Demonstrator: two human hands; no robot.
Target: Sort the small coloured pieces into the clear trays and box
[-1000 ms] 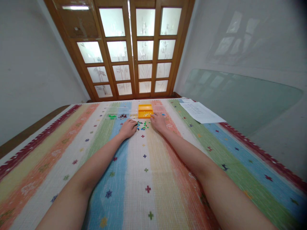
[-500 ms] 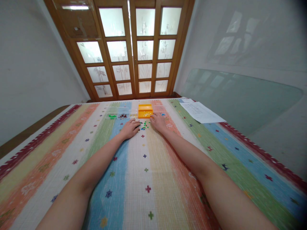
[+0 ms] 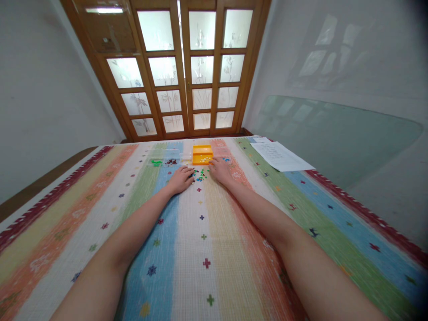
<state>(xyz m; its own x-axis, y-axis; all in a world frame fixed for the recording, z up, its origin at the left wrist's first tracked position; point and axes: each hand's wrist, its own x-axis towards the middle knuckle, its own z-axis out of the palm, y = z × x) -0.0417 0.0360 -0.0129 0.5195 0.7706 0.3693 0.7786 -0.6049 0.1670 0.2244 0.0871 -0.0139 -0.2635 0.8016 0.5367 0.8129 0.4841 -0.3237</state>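
- The small coloured beads (image 3: 200, 174) lie in a loose heap on the desk (image 3: 203, 267), between both hands.
- From the left hand (image 3: 179, 179) the heap sits at 2 o'clock, at its curled fingertips; whether they pinch a bead cannot be told.
- From the right hand (image 3: 220, 170), lying flat and pinching nothing, the heap sits at 9 o'clock, just beside.
- The orange tray (image 3: 202, 155) stands at 12 o'clock from the heap.

Scatter of green, blue, dark beads (image 3: 200, 174), loose on striped cloth (image 3: 203, 232), near orange tray (image 3: 202, 155)
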